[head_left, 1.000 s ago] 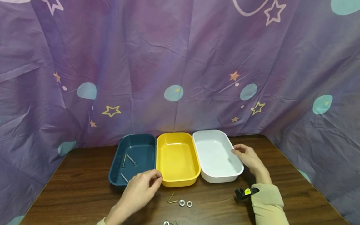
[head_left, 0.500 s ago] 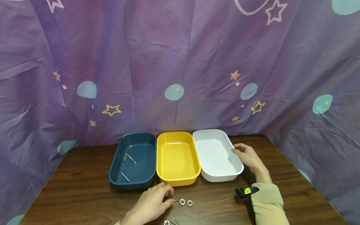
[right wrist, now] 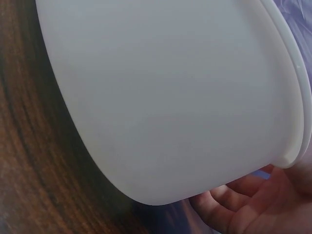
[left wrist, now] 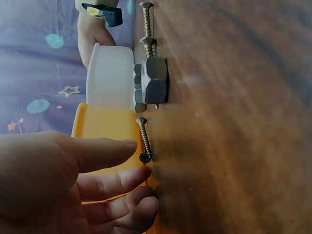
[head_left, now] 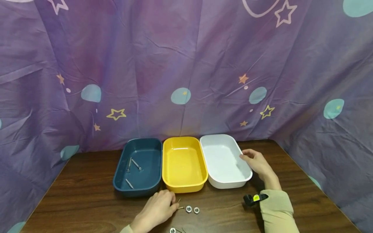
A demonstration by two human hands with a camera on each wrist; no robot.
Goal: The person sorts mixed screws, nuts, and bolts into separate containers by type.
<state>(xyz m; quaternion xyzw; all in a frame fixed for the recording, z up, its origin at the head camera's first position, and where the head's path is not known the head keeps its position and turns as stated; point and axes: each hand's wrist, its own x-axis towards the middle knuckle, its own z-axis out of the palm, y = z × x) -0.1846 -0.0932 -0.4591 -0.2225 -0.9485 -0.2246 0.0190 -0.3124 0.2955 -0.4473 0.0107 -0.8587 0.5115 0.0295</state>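
My left fingers (left wrist: 117, 181) stand parted, empty, beside slim brass-coloured metal screws (left wrist: 143, 134), presumably light, stiff, best pinched mid-shank. My right fingers (right wrist: 248, 184) hold a rectangular white plastic tray (right wrist: 170, 107).

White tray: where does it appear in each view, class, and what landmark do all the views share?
Head: the white tray is right of centre, beside the yellow tray.
Left wrist: upper left.
Right wrist: fills most of the picture.
Shared landmark: the right hand, beside it.
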